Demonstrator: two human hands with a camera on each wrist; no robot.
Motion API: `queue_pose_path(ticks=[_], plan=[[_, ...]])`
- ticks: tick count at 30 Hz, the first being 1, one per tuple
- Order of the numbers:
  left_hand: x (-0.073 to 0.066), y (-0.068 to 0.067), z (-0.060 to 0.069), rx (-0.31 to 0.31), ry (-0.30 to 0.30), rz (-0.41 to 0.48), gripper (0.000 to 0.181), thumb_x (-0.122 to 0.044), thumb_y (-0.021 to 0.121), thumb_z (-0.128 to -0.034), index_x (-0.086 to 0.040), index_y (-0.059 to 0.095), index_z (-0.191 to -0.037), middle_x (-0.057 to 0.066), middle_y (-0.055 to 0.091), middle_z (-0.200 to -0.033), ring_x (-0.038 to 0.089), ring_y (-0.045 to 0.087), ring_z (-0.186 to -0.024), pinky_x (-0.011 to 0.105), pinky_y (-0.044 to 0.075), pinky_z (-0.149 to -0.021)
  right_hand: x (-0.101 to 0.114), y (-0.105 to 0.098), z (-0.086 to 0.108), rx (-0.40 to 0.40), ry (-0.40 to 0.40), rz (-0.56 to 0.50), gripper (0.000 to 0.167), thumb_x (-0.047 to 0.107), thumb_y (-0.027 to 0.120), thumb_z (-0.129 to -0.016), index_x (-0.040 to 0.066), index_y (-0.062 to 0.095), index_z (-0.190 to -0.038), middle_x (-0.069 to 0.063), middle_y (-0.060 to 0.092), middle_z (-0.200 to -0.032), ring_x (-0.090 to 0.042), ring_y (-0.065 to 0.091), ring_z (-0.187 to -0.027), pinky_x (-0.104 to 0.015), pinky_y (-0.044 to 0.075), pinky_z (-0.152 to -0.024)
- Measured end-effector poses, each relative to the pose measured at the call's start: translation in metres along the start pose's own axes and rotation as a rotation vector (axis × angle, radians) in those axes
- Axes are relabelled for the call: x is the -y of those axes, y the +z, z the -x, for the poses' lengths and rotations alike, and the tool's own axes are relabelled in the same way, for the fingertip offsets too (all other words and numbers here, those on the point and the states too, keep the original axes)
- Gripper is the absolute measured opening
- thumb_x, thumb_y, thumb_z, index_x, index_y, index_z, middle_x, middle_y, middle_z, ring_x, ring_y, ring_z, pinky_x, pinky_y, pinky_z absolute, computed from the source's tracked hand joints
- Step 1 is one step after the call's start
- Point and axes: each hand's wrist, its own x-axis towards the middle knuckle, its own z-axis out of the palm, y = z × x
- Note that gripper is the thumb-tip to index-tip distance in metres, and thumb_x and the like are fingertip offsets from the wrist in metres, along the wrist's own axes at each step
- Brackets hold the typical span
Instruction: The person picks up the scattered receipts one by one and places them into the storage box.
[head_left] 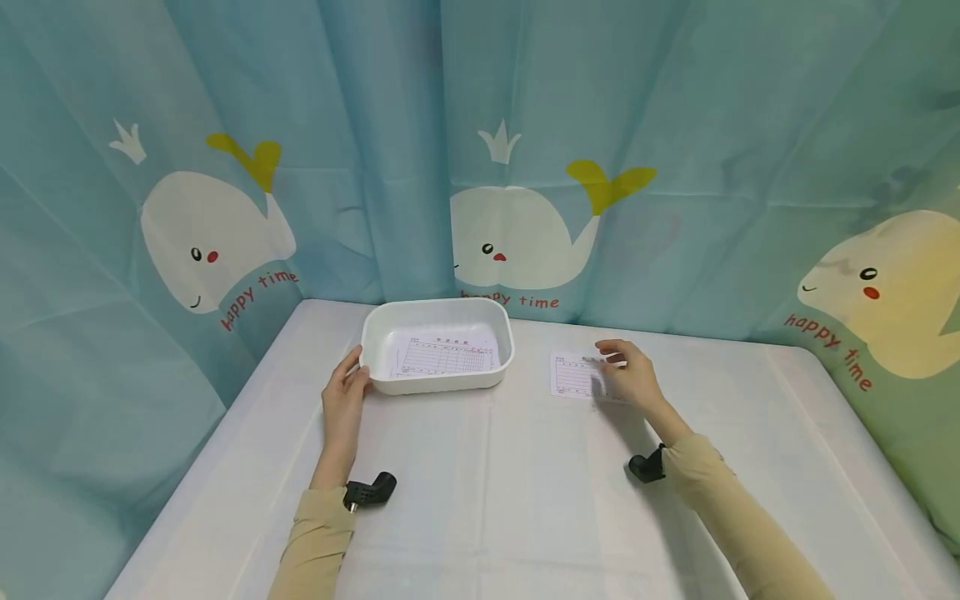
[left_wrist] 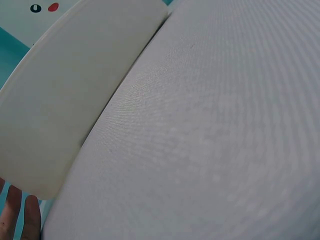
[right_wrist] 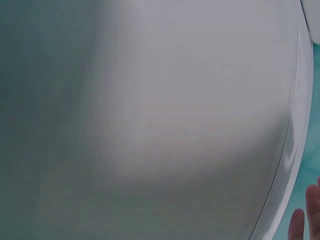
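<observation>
My left hand [head_left: 345,404] grips the front-left corner of a white plastic tray [head_left: 435,384], thumb near the rim and fingers along its left side. Printed form sheets [head_left: 447,357] lie inside the tray. In the left wrist view, fingertips [left_wrist: 31,217] show beside the end of the tray [left_wrist: 75,85]. To the right, my right hand [head_left: 630,375] is over a smaller printed form [head_left: 572,377] on the table, covering its right part. Its fingers [head_left: 615,345] point left, thumb apart from them; I see nothing held. The right wrist view is mostly blurred white, with fingertips [right_wrist: 297,225] at its lower right.
A white cloth [head_left: 510,500] covers the table. Behind and at the sides hangs a blue-green curtain [head_left: 375,167] with whale prints. Black wrist mounts [head_left: 371,490] stick out from the forearms near the beige sleeves [head_left: 738,525].
</observation>
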Motion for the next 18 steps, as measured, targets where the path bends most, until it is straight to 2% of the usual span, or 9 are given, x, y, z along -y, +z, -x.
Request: queue_pose_path(ticks=[6, 18], plan=[[0.001, 0.000, 0.000, -0.003, 0.011, 0.007, 0.044, -0.024, 0.050, -0.0999, -0.021, 0.045, -0.144, 0.004, 0.043, -0.149, 0.020, 0.049, -0.127, 0.007, 0.046, -0.085, -0.009, -0.009, 0.001, 0.023, 0.010, 0.046, 0.039, -0.004, 0.051, -0.087, -0.005, 0.055, -0.126, -0.028, 0.054, -0.125, -0.042, 0.052, -0.112, -0.053, 0.045, -0.095], [0.002, -0.001, -0.002, -0.005, -0.011, 0.002, 0.044, -0.024, 0.049, -0.0999, -0.023, 0.045, -0.144, 0.000, 0.044, -0.148, 0.017, 0.049, -0.128, 0.008, 0.046, -0.088, -0.023, -0.025, 0.001, 0.080, -0.010, 0.161, 0.045, -0.001, 0.057, -0.085, -0.005, 0.052, -0.129, -0.031, 0.051, -0.128, -0.046, 0.046, -0.114, -0.059, 0.038, -0.095]])
